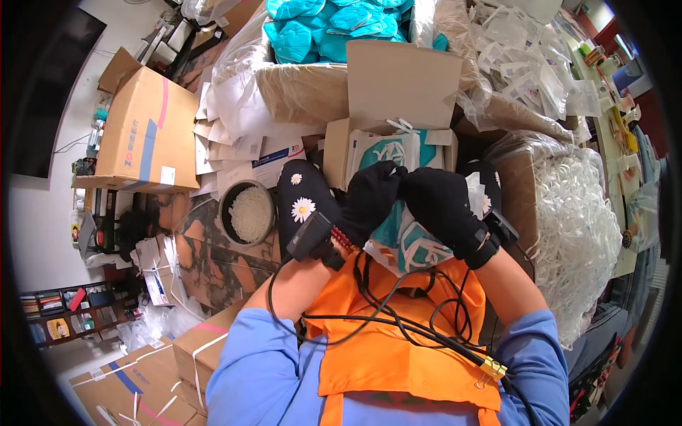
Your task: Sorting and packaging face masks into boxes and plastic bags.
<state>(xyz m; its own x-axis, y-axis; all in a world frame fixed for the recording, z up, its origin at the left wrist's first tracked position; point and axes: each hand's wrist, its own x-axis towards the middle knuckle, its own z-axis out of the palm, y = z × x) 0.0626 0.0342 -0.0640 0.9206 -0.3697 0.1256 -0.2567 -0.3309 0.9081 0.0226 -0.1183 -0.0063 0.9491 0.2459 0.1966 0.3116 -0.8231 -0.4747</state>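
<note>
My left hand [371,197], in a black glove, meets my right hand [442,211], gloved the same way, in front of my chest. Both are closed, their fingertips together at one spot. Between and below them hangs a clear plastic bag [424,250] with a teal face mask and white ear loops showing through, and both hands seem to grip its upper edge. The fingertips themselves are partly hidden. Just beyond stands an open cardboard box [335,153] holding more bagged teal masks [389,150] with white loops.
A large lined carton [302,92] of teal masks stands at the far side. To the right are a heap of white ear loops [572,227] and a carton of clear packets [522,60]. A round tub [224,213] with white bits sits left. Black cables [398,319] cross my orange apron [383,358].
</note>
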